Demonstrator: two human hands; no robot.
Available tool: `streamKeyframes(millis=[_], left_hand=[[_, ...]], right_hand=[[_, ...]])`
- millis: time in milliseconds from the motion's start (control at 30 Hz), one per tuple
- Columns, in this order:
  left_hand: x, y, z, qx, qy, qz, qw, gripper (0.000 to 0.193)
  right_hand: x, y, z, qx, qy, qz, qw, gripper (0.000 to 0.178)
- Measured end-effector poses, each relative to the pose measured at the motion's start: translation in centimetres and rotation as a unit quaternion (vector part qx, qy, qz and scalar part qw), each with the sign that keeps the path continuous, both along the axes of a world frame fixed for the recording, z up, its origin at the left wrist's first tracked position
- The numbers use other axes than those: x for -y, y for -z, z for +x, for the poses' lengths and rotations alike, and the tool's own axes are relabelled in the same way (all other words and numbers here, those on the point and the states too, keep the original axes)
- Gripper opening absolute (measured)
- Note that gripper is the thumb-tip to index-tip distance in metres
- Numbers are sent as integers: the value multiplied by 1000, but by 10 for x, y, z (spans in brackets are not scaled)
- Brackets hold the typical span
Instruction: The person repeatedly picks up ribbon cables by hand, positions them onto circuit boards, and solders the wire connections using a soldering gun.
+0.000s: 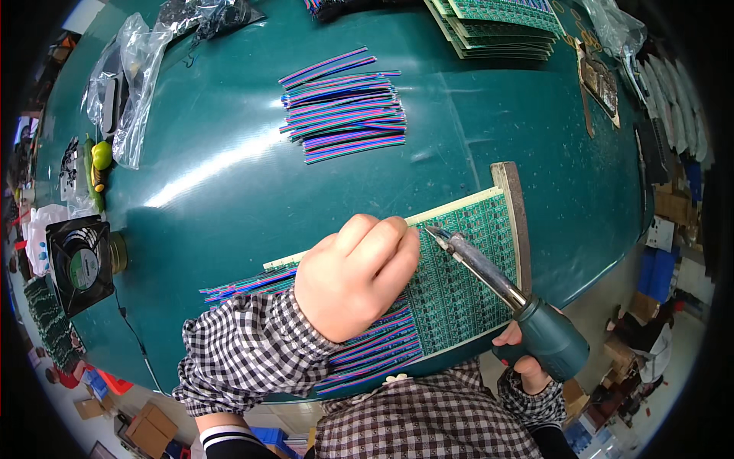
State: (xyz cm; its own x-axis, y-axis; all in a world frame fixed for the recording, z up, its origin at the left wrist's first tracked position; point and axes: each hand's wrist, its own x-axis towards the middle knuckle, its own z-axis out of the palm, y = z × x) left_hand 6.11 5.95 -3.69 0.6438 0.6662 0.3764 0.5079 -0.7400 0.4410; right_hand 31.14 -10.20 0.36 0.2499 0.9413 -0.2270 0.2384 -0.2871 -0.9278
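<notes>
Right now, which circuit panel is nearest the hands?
The single panel under the left hand, with the soldering iron tip over it and wires across its left part. The other panels are stacked at the far side of the table.

Green tabletop, left edge: square black-framed fan, thin dark cable running along the surface beside it. Past the fan, a rounded yellow-green object, then a crumpled clear plastic bag. Second crumpled clear bag at far right. Floor: brown cardboard box and bright red object, lower left.
</notes>
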Motion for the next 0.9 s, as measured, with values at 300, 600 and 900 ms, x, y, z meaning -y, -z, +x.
streamKeyframes(millis=[300,600,900], left_hand=[[0,-1,0,-13,15,20,1000,37],[1,0,0,-18,16,27,999,38],[3,0,1,-19,12,33,999,37]], right_hand=[[0,2,-1,-7,10,3,1000,53],[-1,1,-2,32,-9,6,999,56],[3,3,-1,43,-9,-7,999,54]])
